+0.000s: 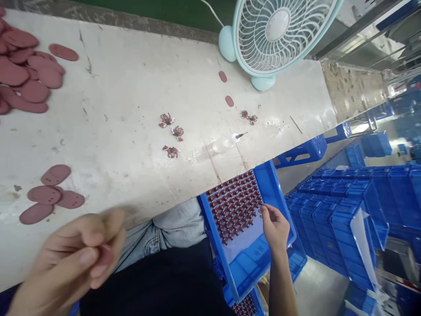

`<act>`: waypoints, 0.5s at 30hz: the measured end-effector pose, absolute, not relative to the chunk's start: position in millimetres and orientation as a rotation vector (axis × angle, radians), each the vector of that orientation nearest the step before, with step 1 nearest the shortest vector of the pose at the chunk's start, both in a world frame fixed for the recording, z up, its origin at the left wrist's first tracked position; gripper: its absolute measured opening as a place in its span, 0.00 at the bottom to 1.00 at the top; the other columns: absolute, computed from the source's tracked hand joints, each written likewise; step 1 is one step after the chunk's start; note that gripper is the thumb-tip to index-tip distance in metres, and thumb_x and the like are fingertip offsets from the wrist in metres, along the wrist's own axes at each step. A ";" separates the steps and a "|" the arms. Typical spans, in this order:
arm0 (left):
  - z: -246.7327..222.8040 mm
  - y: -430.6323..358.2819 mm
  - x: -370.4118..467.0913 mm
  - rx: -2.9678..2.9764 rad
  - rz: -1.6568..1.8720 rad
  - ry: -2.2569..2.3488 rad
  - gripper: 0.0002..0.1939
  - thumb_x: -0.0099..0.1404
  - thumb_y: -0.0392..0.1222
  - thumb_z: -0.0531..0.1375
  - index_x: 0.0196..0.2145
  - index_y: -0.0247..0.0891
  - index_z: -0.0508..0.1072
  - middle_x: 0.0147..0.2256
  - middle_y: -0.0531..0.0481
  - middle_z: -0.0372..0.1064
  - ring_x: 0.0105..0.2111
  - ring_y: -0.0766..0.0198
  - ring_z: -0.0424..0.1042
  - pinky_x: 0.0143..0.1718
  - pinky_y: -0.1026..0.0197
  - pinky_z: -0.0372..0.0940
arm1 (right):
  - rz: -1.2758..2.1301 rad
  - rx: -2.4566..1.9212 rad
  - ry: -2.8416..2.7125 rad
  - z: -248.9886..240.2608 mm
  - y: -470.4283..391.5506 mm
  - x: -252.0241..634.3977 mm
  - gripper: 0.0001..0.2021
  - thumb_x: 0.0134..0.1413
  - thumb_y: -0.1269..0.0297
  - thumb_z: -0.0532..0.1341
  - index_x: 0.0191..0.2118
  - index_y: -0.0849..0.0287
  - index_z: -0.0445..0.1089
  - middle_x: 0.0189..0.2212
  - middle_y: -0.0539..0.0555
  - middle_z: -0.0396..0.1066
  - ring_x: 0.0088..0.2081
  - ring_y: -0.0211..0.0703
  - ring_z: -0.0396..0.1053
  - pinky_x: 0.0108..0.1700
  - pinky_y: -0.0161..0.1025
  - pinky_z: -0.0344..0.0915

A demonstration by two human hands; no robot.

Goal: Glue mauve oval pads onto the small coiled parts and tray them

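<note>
My left hand (82, 252) is closed on a reddish oval piece (104, 259), held between thumb and fingers above the table's front edge. My right hand (275, 224) is over the blue crate (256, 259), its fingertips pinched at the right end of rows of small brown figures (233, 204); what they hold, if anything, is too small to tell. Several oval pieces (44, 195) lie near my left hand. Three small horse-like figures (171, 152) lie mid-table, and a clear bottle with a dark tip (225, 142) lies to their right.
A large pile of reddish ovals (33, 74) covers the table's (115, 87) far left. A light blue fan (276, 35) stands at the back. Two small ovals (229, 101) and two more figures (252, 119) lie toward the right. Blue crates (342, 219) are stacked beyond my right hand.
</note>
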State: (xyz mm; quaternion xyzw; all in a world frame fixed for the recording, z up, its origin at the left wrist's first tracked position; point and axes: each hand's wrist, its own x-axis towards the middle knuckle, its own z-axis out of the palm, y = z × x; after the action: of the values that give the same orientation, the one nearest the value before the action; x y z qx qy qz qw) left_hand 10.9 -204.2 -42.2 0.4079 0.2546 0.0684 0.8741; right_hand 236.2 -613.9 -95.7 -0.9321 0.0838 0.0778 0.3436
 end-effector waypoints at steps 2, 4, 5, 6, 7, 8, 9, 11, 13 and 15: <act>-37.1 -220.7 21.1 0.696 0.074 0.490 0.05 0.60 0.39 0.66 0.29 0.44 0.73 0.24 0.55 0.56 0.18 0.73 0.59 0.14 0.73 0.56 | 0.221 -2.165 0.147 -74.4 -564.3 231.8 0.18 0.59 0.52 0.65 0.48 0.59 0.73 0.40 0.58 0.77 0.42 0.50 0.75 0.49 0.50 0.72; -33.3 -237.5 29.0 0.566 0.039 0.537 0.08 0.58 0.39 0.69 0.28 0.43 0.72 0.26 0.55 0.57 0.20 0.73 0.60 0.16 0.73 0.58 | 0.341 -1.883 0.078 -56.8 -512.0 225.2 0.14 0.57 0.54 0.67 0.44 0.58 0.75 0.37 0.55 0.77 0.37 0.46 0.75 0.42 0.44 0.75; -32.6 -244.7 31.6 0.508 0.026 0.546 0.09 0.58 0.38 0.69 0.28 0.42 0.71 0.27 0.55 0.59 0.20 0.74 0.60 0.17 0.73 0.59 | 0.427 -1.737 0.048 -49.8 -486.8 222.2 0.13 0.56 0.55 0.68 0.42 0.57 0.75 0.34 0.53 0.77 0.34 0.43 0.75 0.37 0.40 0.75; -32.6 -250.5 33.4 0.454 0.017 0.532 0.10 0.57 0.38 0.70 0.28 0.41 0.70 0.28 0.55 0.60 0.19 0.75 0.59 0.18 0.73 0.58 | 0.523 -1.593 0.024 -44.2 -463.3 220.3 0.12 0.56 0.54 0.68 0.39 0.57 0.76 0.31 0.52 0.75 0.31 0.41 0.74 0.32 0.37 0.73; -33.1 -254.7 34.4 0.410 0.011 0.514 0.11 0.57 0.38 0.70 0.29 0.41 0.70 0.29 0.56 0.62 0.19 0.76 0.58 0.18 0.73 0.58 | 0.619 -1.452 0.006 -40.1 -441.7 219.7 0.12 0.57 0.53 0.66 0.38 0.57 0.76 0.28 0.50 0.74 0.27 0.38 0.71 0.27 0.34 0.71; -33.7 -257.5 34.8 0.380 0.000 0.493 0.11 0.58 0.37 0.70 0.29 0.41 0.69 0.30 0.56 0.64 0.19 0.77 0.57 0.19 0.72 0.58 | 0.708 -1.319 -0.007 -37.4 -422.4 220.8 0.14 0.59 0.50 0.64 0.38 0.57 0.76 0.26 0.49 0.72 0.24 0.36 0.69 0.22 0.31 0.67; -34.0 -259.0 34.9 0.363 -0.006 0.481 0.12 0.58 0.37 0.69 0.29 0.40 0.68 0.31 0.56 0.65 0.19 0.77 0.57 0.20 0.72 0.59 | 0.784 -1.193 -0.015 -36.1 -405.6 223.7 0.18 0.61 0.47 0.60 0.40 0.57 0.77 0.26 0.48 0.71 0.22 0.33 0.66 0.18 0.28 0.63; -32.8 -259.4 34.9 0.367 0.002 0.494 0.13 0.59 0.36 0.69 0.30 0.39 0.66 0.32 0.54 0.69 0.20 0.78 0.57 0.22 0.72 0.59 | 0.885 -0.969 -0.020 -36.8 -378.8 234.3 0.26 0.64 0.40 0.53 0.47 0.57 0.76 0.28 0.48 0.72 0.21 0.30 0.63 0.15 0.24 0.58; -29.2 -258.3 35.4 0.403 0.029 0.520 0.13 0.60 0.37 0.69 0.29 0.39 0.65 0.33 0.52 0.73 0.21 0.77 0.59 0.24 0.71 0.59 | 0.937 -0.727 -0.011 -40.0 -360.5 248.9 0.30 0.62 0.38 0.54 0.54 0.59 0.72 0.32 0.47 0.73 0.22 0.27 0.64 0.16 0.20 0.59; -25.0 -256.8 36.7 0.452 0.076 0.553 0.13 0.62 0.36 0.68 0.30 0.38 0.65 0.34 0.50 0.76 0.22 0.76 0.59 0.25 0.72 0.59 | 0.974 -0.493 0.012 -43.0 -349.6 263.0 0.27 0.62 0.43 0.58 0.55 0.60 0.69 0.33 0.45 0.73 0.24 0.24 0.66 0.18 0.16 0.61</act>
State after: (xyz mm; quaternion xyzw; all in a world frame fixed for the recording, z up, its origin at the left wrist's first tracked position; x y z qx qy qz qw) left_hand 36.7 -256.8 -25.0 0.2210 0.2705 0.0370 0.9363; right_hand 263.0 -349.6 -43.0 -0.2346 0.0058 0.4633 0.8545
